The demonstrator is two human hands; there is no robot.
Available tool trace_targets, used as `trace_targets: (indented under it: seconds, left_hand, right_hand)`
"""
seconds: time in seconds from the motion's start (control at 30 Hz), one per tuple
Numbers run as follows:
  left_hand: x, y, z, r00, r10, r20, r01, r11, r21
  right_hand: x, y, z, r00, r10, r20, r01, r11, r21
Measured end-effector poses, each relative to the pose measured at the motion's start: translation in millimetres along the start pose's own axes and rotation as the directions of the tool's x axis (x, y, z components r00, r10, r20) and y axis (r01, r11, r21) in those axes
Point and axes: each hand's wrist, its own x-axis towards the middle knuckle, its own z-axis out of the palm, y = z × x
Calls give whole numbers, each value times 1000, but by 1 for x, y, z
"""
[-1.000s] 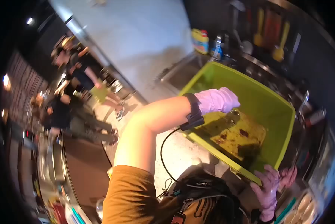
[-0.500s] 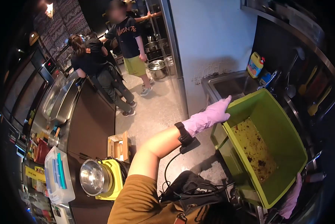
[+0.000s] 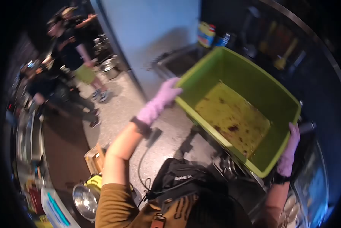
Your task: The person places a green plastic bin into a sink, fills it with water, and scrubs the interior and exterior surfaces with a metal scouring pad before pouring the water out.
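Observation:
A large green plastic bin is tilted towards me above the sink counter, its inside in full view. Dark scraps and a murky wet layer cover its floor. My left hand, in a pink glove, grips the rim at the bin's left corner, with the thumb side hidden by the rim. On the opposite end, my right hand, gloved in pink too, holds the right wall near its rim. Both hands bear the bin between them.
Behind the bin is a metal sink with a yellow detergent bottle at its back. Utensils hang on the dark wall. At the lower left are a steel bowl and a cardboard box. Several people stand further back on the left.
The bin has shifted left and up in view and swung round, with both hands on it. More of my right hand and forearm shows. My view has turned right.

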Motion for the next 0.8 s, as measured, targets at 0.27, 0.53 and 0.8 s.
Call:
trace_targets:
  seconds: [0.27, 0.53, 0.8]
  left_hand:
    - [58, -8, 15, 991, 37, 128, -28, 997, -75]
    - [121, -48, 44, 963, 83, 255, -23, 973, -231]
    - [158, -82, 90, 949, 253, 188, -206, 949, -239]
  right_hand:
    - [2, -62, 20, 989, 45, -140, -3, 958, 288]
    - [25, -106, 46, 954, -41, -298, 75, 992, 104]
    - [57, -162, 102, 927, -148, -345, 82, 977, -198]
